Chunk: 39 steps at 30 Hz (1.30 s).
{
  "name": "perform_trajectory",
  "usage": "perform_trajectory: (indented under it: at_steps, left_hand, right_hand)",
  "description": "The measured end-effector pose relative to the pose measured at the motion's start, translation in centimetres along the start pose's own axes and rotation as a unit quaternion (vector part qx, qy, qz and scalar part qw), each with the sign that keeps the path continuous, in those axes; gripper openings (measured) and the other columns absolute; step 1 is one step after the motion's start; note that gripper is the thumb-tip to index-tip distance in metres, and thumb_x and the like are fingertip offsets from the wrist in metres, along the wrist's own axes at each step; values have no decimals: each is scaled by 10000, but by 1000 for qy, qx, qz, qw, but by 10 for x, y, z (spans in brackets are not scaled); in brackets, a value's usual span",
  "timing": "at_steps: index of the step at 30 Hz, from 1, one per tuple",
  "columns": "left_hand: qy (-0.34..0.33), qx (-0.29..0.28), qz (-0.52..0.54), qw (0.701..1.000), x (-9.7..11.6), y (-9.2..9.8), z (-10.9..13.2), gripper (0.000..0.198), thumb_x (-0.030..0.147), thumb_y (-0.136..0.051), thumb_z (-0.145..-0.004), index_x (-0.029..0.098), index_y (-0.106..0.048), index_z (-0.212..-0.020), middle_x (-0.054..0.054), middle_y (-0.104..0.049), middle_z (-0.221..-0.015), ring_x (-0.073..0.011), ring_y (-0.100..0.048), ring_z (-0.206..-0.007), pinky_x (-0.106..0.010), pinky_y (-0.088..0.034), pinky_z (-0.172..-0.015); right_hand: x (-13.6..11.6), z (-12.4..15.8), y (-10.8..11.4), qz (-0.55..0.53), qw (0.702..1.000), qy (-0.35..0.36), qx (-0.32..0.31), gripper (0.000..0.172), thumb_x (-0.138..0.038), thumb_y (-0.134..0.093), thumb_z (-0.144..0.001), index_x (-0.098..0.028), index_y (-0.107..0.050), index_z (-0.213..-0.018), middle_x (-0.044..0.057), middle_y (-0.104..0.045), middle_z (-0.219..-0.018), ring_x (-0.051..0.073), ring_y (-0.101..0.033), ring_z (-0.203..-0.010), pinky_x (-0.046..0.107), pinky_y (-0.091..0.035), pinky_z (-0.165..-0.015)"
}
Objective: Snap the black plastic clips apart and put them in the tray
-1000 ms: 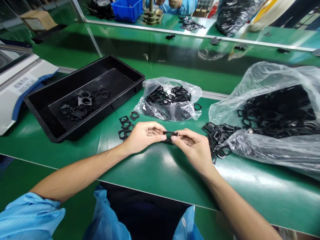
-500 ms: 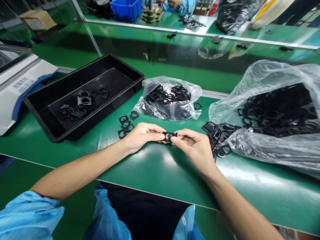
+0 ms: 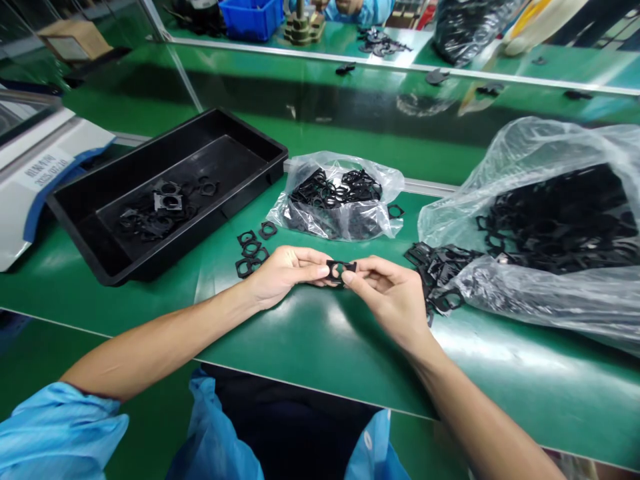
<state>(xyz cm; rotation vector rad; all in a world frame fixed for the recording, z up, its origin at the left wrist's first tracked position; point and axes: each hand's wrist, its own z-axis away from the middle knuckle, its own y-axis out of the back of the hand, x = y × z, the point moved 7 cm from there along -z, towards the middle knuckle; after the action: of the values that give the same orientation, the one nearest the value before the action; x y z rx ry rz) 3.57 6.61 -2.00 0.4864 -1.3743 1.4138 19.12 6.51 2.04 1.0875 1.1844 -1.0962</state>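
Note:
Between my two hands is a small black plastic ring-shaped part (image 3: 341, 265) with a round opening, held just above the green table. My left hand (image 3: 287, 272) pinches its left end between thumb and fingers. On the other side my right hand (image 3: 393, 293) grips the right end the same way. Several loose black ring parts (image 3: 251, 249) lie just beyond my left hand. A heap of black parts (image 3: 440, 267) spreads on the table to the right of my right hand. Fingertips cover both ends of the held part.
A black tray (image 3: 250, 193) with parts inside stands at the left. An open clear bag (image 3: 345, 223) of black parts sits behind my hands, and a larger clear bag (image 3: 530, 297) lies at the right. A blue bin (image 3: 253, 20) and a person's hand (image 3: 349, 7) are across the table.
The held part has tilted slightly, so its round opening faces me more. Both hands keep their hold in nearly the same place.

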Motion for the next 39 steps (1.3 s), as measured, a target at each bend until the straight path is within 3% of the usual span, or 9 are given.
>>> perform_trajectory:
  at_steps: [6,12,20,30,34,39]
  left_hand:
    - [-9,-12,52,999,-1,-4,-1,304,297,-924,-644,138,-749,-835,-45,-774,-819,-145,-732,-779,-299,-588,-848]
    - [8,-47,86,995,1,-11,1,349,280,-955,-585,152,-743,-831,-31,-755,-798,-130,-716,-747,-273,-597,-787]
    - [-65,29,-66,995,7,5,0,296,294,-901,-656,139,-741,-850,-36,-755,-811,-143,-711,-742,-307,-581,-809]
    - [-128,44,-144,980,18,-1,7,245,313,-831,-728,142,-682,-823,-8,-689,-692,-120,-674,-629,-239,-547,-646]
    - [-136,40,-155,978,17,-2,6,215,275,-812,-736,147,-682,-851,-17,-703,-724,-125,-682,-662,-239,-548,-663]
    - [-151,38,-177,972,18,-3,7,171,219,-771,-756,144,-678,-879,-20,-708,-737,-124,-683,-665,-230,-544,-654]
  right_hand:
    - [1,-1,-4,-47,998,-41,-25,390,-494,-906,-592,-177,-714,-715,17,-669,-652,140,-612,-586,300,-577,-631]
    - [0,-3,-5,-89,993,-60,-42,370,-460,-924,-569,-180,-702,-663,1,-650,-621,133,-606,-566,298,-568,-628]
    - [0,-4,6,13,1000,12,8,338,-479,-868,-654,-187,-720,-739,18,-659,-693,149,-605,-606,298,-558,-619]
    - [-1,-2,3,39,999,33,7,242,-403,-842,-714,-193,-729,-757,26,-684,-763,155,-636,-668,290,-581,-680]
    - [1,-2,4,53,997,50,3,142,-322,-804,-756,-200,-740,-787,28,-691,-796,157,-654,-698,289,-591,-709]
    - [0,-1,4,79,994,70,-1,133,-323,-774,-794,-194,-749,-814,33,-683,-804,152,-654,-686,281,-594,-693]
